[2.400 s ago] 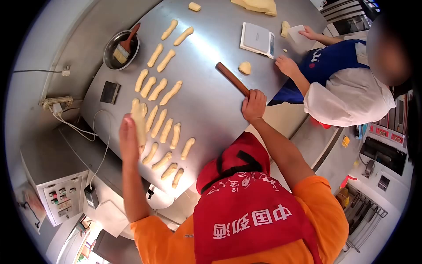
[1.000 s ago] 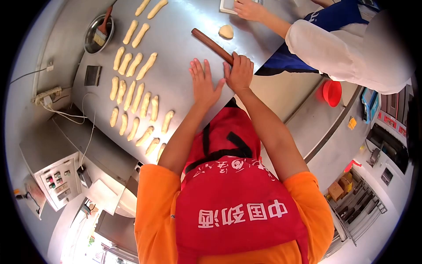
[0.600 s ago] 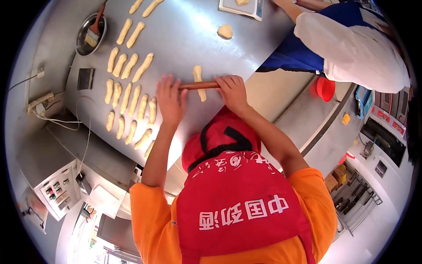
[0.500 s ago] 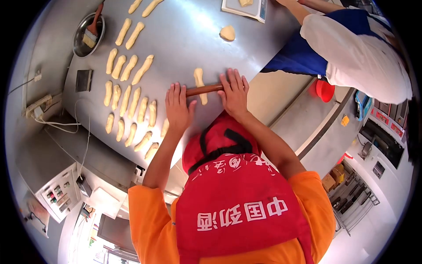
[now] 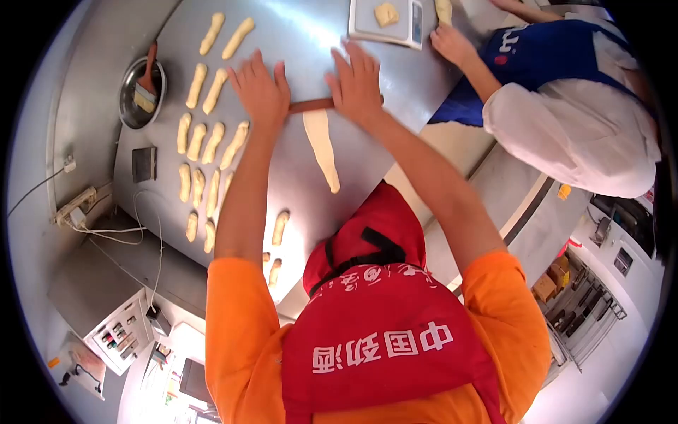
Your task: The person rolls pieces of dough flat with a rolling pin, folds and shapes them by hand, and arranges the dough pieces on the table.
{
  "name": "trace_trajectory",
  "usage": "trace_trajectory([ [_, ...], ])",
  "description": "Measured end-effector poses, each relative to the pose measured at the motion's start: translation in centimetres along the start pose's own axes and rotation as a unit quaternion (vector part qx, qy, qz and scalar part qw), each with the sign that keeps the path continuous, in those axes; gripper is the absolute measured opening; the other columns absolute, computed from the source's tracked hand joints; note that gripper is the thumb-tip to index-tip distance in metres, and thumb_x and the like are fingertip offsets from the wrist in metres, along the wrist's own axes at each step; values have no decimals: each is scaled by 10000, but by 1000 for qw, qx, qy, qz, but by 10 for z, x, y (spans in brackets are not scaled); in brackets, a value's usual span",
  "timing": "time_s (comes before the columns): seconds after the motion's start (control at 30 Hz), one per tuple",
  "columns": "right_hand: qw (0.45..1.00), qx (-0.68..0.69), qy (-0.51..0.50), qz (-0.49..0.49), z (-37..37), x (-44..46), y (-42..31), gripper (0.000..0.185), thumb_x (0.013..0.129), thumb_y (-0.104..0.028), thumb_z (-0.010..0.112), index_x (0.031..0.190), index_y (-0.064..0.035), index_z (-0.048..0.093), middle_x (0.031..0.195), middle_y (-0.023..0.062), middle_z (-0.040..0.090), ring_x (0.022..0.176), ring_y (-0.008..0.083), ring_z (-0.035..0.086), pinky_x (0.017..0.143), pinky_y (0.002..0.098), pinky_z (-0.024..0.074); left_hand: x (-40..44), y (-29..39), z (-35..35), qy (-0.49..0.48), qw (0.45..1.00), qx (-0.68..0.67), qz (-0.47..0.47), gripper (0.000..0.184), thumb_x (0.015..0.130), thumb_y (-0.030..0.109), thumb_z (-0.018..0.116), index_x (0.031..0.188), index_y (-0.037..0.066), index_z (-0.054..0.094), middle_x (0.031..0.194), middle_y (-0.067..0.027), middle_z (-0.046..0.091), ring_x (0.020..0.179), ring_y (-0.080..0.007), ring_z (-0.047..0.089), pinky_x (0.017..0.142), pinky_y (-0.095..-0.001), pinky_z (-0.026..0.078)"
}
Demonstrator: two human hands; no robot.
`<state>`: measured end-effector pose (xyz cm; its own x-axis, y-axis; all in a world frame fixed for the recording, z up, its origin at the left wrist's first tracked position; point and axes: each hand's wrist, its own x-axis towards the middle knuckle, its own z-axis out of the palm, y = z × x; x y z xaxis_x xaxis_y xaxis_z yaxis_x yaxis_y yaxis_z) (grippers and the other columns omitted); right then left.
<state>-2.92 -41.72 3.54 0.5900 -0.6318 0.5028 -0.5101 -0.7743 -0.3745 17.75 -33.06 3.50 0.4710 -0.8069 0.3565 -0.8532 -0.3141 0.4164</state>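
Observation:
A brown wooden rolling pin (image 5: 311,106) lies crosswise on the metal table. Under it, a flattened, tapering strip of dough (image 5: 321,150) stretches toward me, its narrow end nearest my apron. My left hand (image 5: 260,92) is at the pin's left end, fingers extended and spread. At the right end, my right hand (image 5: 357,85) presses with the palm, its fingers stretched out and slightly blurred. Neither hand is wrapped round the pin. Several short dough rolls (image 5: 214,141) rest in rows left of my left forearm, which covers some of them.
A metal bowl (image 5: 124,100) with a brush (image 5: 147,85) stands at the left edge, near a dark block (image 5: 144,164). At the back, a scale (image 5: 359,28) bears a dough piece (image 5: 386,14). A co-worker's hand (image 5: 452,44) touches dough at the right.
Both hands and the rolling pin have moved away from me. The short dough piece is now a longer, flatter strip. The co-worker's hand has come to dough beside the scale.

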Motion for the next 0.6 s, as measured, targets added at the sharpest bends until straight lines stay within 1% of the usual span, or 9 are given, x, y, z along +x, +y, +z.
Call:
trace_trajectory([
  [0.07,995,81,-60,11,-7,-46,-9,539,955,-303,782,1401,-22,668,1332,156,637,1289,360,579,1069,523,432,-21,9,-22,-142,979,-120,-84,360,1072,310,685,1249,-3,704,1252,-231,698,1244,-425,619,1200,-609,396],
  [0.13,993,48,-99,34,-15,-65,-17,478,940,-250,797,1350,-25,697,1192,122,661,1212,345,594,1034,493,449,-36,7,-22,-114,987,-109,16,328,1056,306,709,1182,4,706,1256,-231,698,1237,-425,622,1127,-602,439],
  [0.17,990,46,-120,52,-15,-68,-19,472,937,-240,800,1345,-26,700,1193,125,661,1214,348,594,1032,493,449,-52,6,-23,-110,987,-102,65,314,1049,304,722,1149,7,707,1258,-231,697,1233,-425,623,1090,-599,461],
  [0.27,978,45,-186,85,-16,-46,-14,484,930,-223,808,1358,-25,695,1242,141,656,1243,362,588,1049,505,443,-64,-8,-5,-12,989,11,148,324,1034,289,745,1174,0,701,1256,-231,693,1185,-439,623,1055,-601,457],
  [0.33,959,55,-258,105,-26,-40,-17,536,925,-227,812,1400,-20,675,1336,161,647,1292,377,580,1092,525,432,-78,3,-19,-35,995,-31,83,329,1034,272,740,1205,-4,690,1330,-241,682,1261,-459,609,1107,-585,441],
  [0.43,993,35,-111,-14,-43,-101,-39,653,908,-258,825,1480,-13,627,1495,174,600,1389,397,547,1166,557,395,-149,26,-38,-77,996,-51,-15,350,1036,254,723,1269,-1,668,1439,-262,644,1359,-468,575,1198,-585,388],
  [0.5,988,-6,-153,-10,-73,-149,-62,719,919,-268,803,1546,-8,567,1618,175,530,1479,400,492,1215,571,358,-190,52,-71,-28,998,11,47,346,1034,243,712,1285,10,666,1332,-228,677,1255,-432,613,1196,-592,383],
  [0.53,990,-1,-141,-14,-79,-158,-67,639,933,-267,791,1488,-13,603,1561,180,568,1433,404,522,1206,576,361,-203,59,-81,-7,998,31,63,344,1032,241,708,1289,16,668,1285,-212,688,1210,-416,627,1196,-596,380],
  [0.6,991,12,-132,-28,-94,-176,-67,486,962,-264,767,1373,-23,676,1446,190,643,1342,413,581,1187,586,367,-228,66,-79,16,999,23,26,333,1026,246,711,1281,34,679,1219,-184,693,1147,-396,634,1198,-606,374],
])
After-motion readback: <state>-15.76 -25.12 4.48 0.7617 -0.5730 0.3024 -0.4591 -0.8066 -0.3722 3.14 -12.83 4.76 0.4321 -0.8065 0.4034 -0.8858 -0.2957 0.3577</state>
